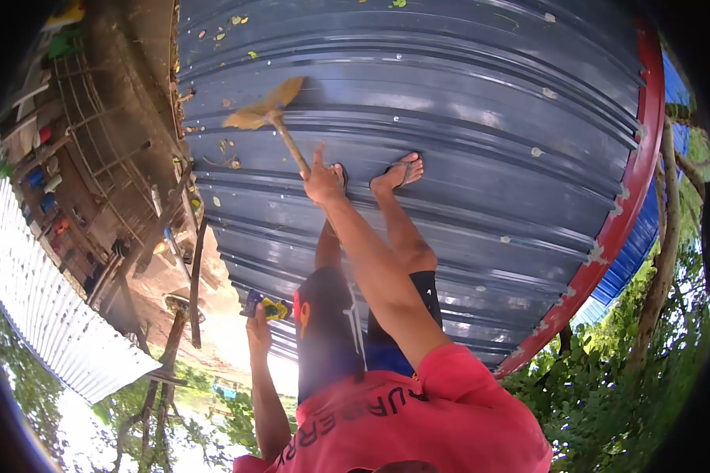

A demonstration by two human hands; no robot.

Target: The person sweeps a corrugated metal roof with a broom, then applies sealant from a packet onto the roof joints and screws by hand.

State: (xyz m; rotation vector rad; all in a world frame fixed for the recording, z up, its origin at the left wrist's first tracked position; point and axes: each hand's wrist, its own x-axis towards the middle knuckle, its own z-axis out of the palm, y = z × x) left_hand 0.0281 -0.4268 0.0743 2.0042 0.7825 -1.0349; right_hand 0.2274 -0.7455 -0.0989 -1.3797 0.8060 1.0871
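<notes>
My right hand (323, 183) is wrapped round the wooden handle of a broom (292, 148), one finger stretched out beside it. The broom's tan, fan-shaped head (260, 110) is over the ribbed blue metal roof (465, 150), near scattered leaves; whether it touches the sheet I cannot tell. Lower, at the left, my left hand (258, 329) is closed on a small dark blue and yellow object (270, 307) whose kind I cannot make out. My sandalled feet (402, 172) stand on the roof just right of the broom handle.
Dry leaves (229, 158) lie along the roof's left edge, where it drops to ground with wooden poles (197, 284). Red trim (599, 244) borders the right edge. A pale corrugated roof (51, 307) is at left; trees (623, 370) stand at right.
</notes>
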